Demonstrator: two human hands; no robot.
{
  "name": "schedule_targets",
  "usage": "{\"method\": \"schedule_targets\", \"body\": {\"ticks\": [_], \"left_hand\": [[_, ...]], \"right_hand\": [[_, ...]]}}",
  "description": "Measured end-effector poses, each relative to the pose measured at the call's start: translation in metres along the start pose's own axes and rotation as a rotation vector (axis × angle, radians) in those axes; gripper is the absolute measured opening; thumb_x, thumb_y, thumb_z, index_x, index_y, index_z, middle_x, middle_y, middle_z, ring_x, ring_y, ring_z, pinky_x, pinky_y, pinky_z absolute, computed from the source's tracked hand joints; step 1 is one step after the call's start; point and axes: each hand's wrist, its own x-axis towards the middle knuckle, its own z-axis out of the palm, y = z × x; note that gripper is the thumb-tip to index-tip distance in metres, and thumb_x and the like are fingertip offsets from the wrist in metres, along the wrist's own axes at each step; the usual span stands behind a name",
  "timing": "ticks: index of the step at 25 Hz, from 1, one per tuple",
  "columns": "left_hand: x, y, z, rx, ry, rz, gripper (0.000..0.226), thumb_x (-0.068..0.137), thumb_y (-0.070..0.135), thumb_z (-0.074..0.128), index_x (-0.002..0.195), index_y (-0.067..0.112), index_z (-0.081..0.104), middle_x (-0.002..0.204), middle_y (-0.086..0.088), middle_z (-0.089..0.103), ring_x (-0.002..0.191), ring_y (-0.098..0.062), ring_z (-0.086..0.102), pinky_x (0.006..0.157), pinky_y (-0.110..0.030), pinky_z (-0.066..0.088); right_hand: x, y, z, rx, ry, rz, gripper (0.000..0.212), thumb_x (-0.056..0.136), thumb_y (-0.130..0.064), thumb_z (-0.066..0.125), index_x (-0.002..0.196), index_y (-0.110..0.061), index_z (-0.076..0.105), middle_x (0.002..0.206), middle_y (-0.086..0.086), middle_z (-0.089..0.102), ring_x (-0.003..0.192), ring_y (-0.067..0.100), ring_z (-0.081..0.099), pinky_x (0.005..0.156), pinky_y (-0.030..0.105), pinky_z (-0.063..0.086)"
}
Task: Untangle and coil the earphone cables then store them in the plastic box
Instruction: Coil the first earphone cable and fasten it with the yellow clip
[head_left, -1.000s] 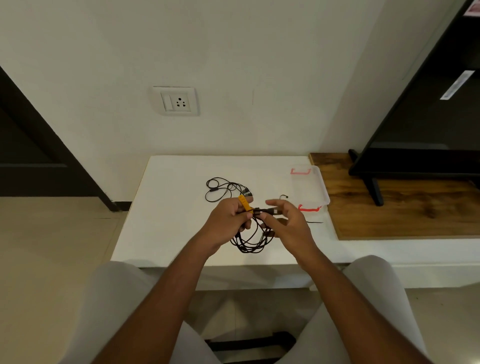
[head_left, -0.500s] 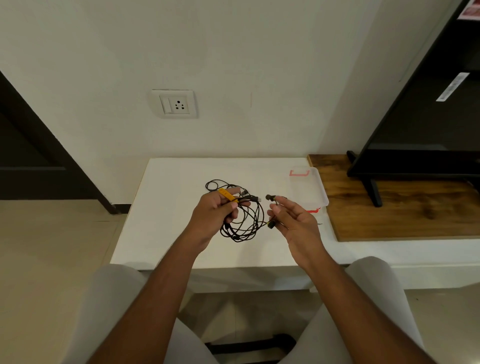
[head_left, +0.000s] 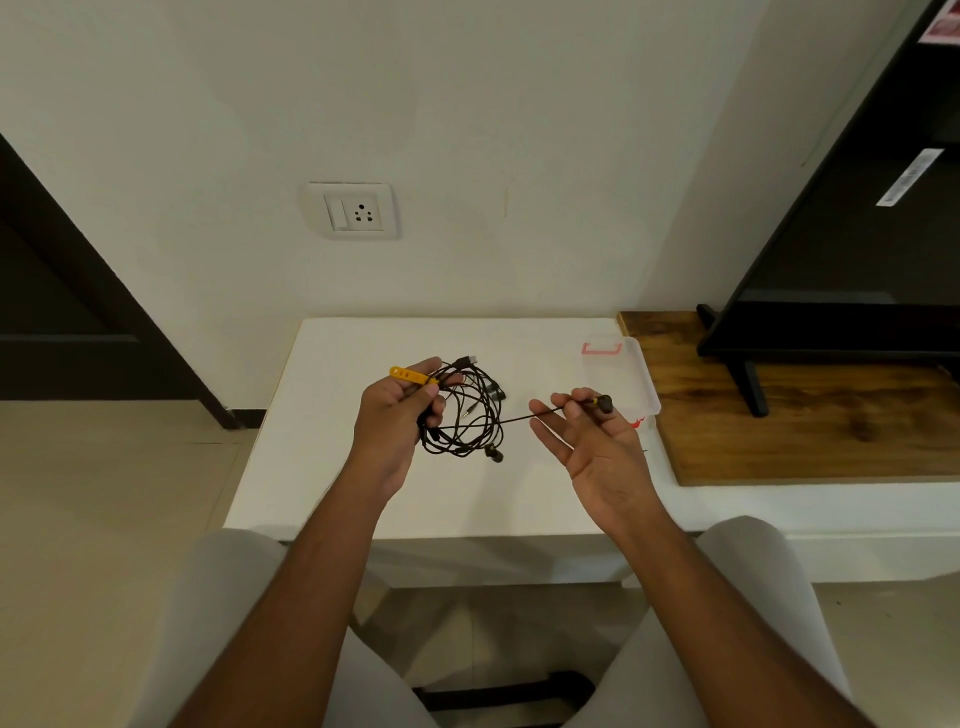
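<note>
My left hand grips a tangled bundle of black earphone cables above the white table, with a yellow strap sticking out over the thumb. One strand runs taut to the right, where my right hand, palm up, pinches a black earbud between thumb and forefinger. Another earbud dangles from the bottom of the bundle. The clear plastic box with red clips sits at the table's right edge, just behind my right hand.
A wooden board lies right of the table and carries a black TV on its stand. A wall socket is on the wall above the table. My knees are under the table's near edge.
My hands have moved apart. The right hand has pulled one earbud and its strand out to the right, while the left hand lifted the bundle up and left.
</note>
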Motion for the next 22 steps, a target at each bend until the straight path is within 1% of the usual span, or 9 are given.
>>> {"method": "schedule_targets", "body": {"ticks": [4, 6, 8, 11, 13, 15, 17, 20, 22], "left_hand": [[-0.002, 0.004, 0.0, 0.048, 0.0, 0.021, 0.033, 0.097, -0.01, 0.043, 0.126, 0.0, 0.056, 0.091, -0.008, 0.073, 0.058, -0.01, 0.047, 0.053, -0.019, 0.038], [-0.003, 0.008, 0.002, 0.128, -0.028, 0.042, 0.035, 0.096, -0.009, 0.044, 0.127, 0.0, 0.056, 0.092, -0.01, 0.071, 0.059, -0.011, 0.046, 0.054, -0.02, 0.038], [-0.006, 0.012, 0.006, 0.229, -0.073, 0.052, 0.035, 0.097, -0.008, 0.044, 0.128, 0.002, 0.056, 0.09, -0.012, 0.07, 0.057, -0.009, 0.046, 0.055, -0.018, 0.039], [-0.011, 0.013, 0.014, 0.344, -0.154, 0.062, 0.035, 0.096, -0.007, 0.045, 0.128, 0.002, 0.056, 0.09, -0.018, 0.07, 0.057, -0.008, 0.047, 0.056, -0.019, 0.039], [-0.013, 0.012, 0.017, 0.376, -0.186, 0.066, 0.036, 0.096, -0.007, 0.045, 0.129, 0.003, 0.057, 0.081, -0.008, 0.072, 0.061, -0.012, 0.046, 0.058, -0.022, 0.04], [-0.014, 0.013, 0.018, 0.396, -0.203, 0.063, 0.036, 0.097, -0.007, 0.045, 0.129, 0.004, 0.057, 0.069, 0.007, 0.071, 0.061, -0.012, 0.045, 0.059, -0.021, 0.041], [-0.016, 0.015, 0.018, 0.429, -0.205, 0.072, 0.036, 0.097, -0.007, 0.044, 0.129, 0.004, 0.056, 0.061, 0.012, 0.066, 0.056, -0.007, 0.045, 0.058, -0.018, 0.041], [-0.017, 0.02, 0.016, 0.472, -0.212, 0.078, 0.036, 0.097, -0.007, 0.044, 0.13, 0.004, 0.055, 0.059, 0.013, 0.066, 0.054, -0.004, 0.045, 0.057, -0.016, 0.039], [-0.017, 0.022, 0.014, 0.535, -0.219, 0.081, 0.037, 0.097, -0.006, 0.044, 0.13, 0.007, 0.054, 0.058, 0.014, 0.065, 0.053, -0.002, 0.044, 0.057, -0.015, 0.039]], "right_hand": [[-0.001, -0.001, -0.002, -0.1, 0.07, 0.008, 0.014, 0.085, -0.002, 0.063, 0.097, -0.008, 0.061, 0.103, 0.011, 0.072, 0.103, 0.034, 0.07, 0.084, 0.037, 0.059], [0.0, 0.0, -0.007, -0.379, 0.138, 0.057, 0.026, 0.084, 0.0, 0.069, 0.107, -0.012, 0.062, 0.11, 0.012, 0.071, 0.1, 0.03, 0.071, 0.082, 0.038, 0.06], [-0.001, 0.004, -0.014, -0.712, 0.127, 0.127, 0.042, 0.081, -0.004, 0.075, 0.115, -0.026, 0.061, 0.119, 0.006, 0.068, 0.106, 0.021, 0.068, 0.084, 0.035, 0.058], [-0.005, 0.013, -0.011, -1.118, -0.175, 0.173, 0.06, 0.077, -0.02, 0.081, 0.124, -0.046, 0.053, 0.137, -0.014, 0.052, 0.127, 0.005, 0.045, 0.098, 0.025, 0.036], [-0.005, 0.023, 0.003, -1.157, -0.319, 0.168, 0.071, 0.073, -0.026, 0.085, 0.131, -0.045, 0.05, 0.138, -0.021, 0.047, 0.124, -0.01, 0.038, 0.097, 0.015, 0.029], [-0.005, 0.035, 0.015, -1.118, -0.386, 0.163, 0.064, 0.076, -0.023, 0.083, 0.131, -0.035, 0.054, 0.129, -0.022, 0.055, 0.115, -0.021, 0.041, 0.092, 0.004, 0.028], [-0.004, 0.043, 0.022, -1.037, -0.391, 0.204, 0.036, 0.088, -0.02, 0.072, 0.122, -0.022, 0.061, 0.115, -0.016, 0.068, 0.11, -0.018, 0.052, 0.09, 0.002, 0.032], [-0.005, 0.04, 0.018, -0.95, -0.412, 0.258, 0.01, 0.096, -0.015, 0.06, 0.101, -0.013, 0.068, 0.082, -0.001, 0.076, 0.1, 0.012, 0.069, 0.092, 0.025, 0.044], [-0.006, 0.029, 0.011, -0.998, -0.459, 0.291, 0.01, 0.096, -0.016, 0.059, 0.093, -0.019, 0.069, 0.072, 0.002, 0.071, 0.079, 0.016, 0.07, 0.084, 0.029, 0.048]]}}
